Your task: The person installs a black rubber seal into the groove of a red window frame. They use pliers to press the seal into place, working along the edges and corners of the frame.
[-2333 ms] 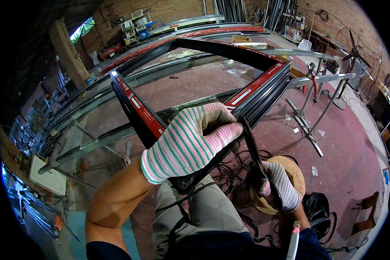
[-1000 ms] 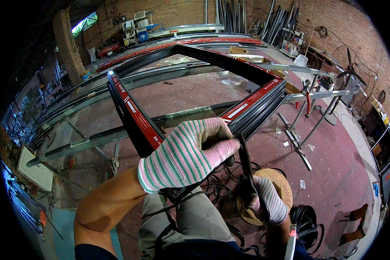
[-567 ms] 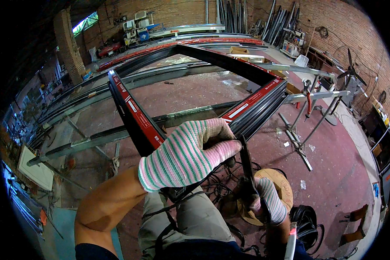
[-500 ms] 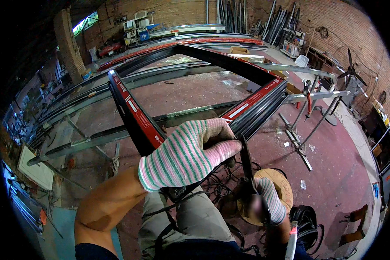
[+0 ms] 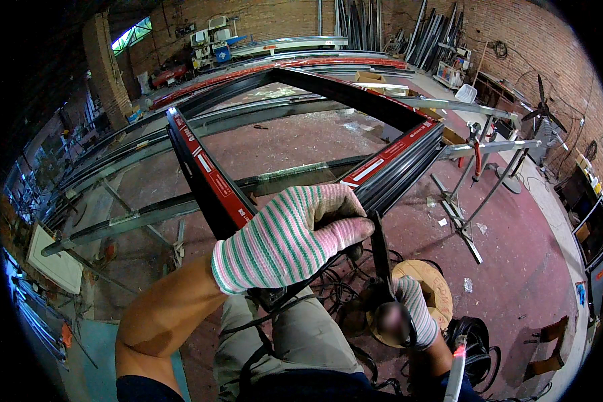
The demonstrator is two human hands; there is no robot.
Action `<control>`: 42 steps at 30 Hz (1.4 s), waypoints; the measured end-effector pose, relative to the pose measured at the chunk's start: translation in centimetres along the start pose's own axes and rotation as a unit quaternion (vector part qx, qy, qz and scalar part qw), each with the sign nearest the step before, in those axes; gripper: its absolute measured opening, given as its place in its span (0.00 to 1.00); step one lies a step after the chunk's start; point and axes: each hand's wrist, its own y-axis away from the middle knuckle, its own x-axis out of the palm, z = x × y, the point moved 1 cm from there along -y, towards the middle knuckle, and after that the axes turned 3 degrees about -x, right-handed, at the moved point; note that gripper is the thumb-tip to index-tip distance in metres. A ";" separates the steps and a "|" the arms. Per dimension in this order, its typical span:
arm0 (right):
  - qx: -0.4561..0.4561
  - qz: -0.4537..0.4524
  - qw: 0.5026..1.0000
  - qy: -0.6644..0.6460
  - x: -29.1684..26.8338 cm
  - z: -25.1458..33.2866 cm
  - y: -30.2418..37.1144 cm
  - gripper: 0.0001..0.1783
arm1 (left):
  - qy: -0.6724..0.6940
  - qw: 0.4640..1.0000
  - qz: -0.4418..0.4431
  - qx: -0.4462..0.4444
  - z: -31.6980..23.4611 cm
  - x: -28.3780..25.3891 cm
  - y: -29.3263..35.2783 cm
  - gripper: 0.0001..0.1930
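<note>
One large rectangular black metal frame (image 5: 301, 127), banded with red strips, is seen in the head view, held up at its near corner just above the picture's middle. Its long axis runs away from the person toward twelve o'clock, with one near rail leading off to eleven o'clock and the other to two o'clock, so that the corner points back at the person. The left hand (image 5: 288, 238), in a green and pink striped glove, is closed over that near corner, fingers curled around the joint. The right hand (image 5: 409, 311), gloved alike, is set lower at five o'clock of the corner; it is wrapped around a dark slender tool (image 5: 380, 251) whose upper end reaches up to the underside of the frame, though the hand is partly blurred. Compared with the picture from about two seconds ago, the frame is seen to have been raised and tilted slightly, and the right hand has been brought lower and nearer the body; over the last half second hardly anything has shifted. A round wooden spool (image 5: 435, 291) lies on the red floor (image 5: 516, 268) under the right hand, beside coiled black cables (image 5: 476, 342). Long metal rails (image 5: 181, 208) on stands are laid across from nine to two o'clock beneath the frame, and a standing fan (image 5: 543, 110) is placed at two o'clock by the brick wall (image 5: 516, 40).
</note>
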 end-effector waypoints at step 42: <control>-0.109 0.021 0.982 0.152 1.2 1.8 -0.6 0.31 | 0.007 1.000 0.019 -0.017 -0.3 -0.3 0.0 0.06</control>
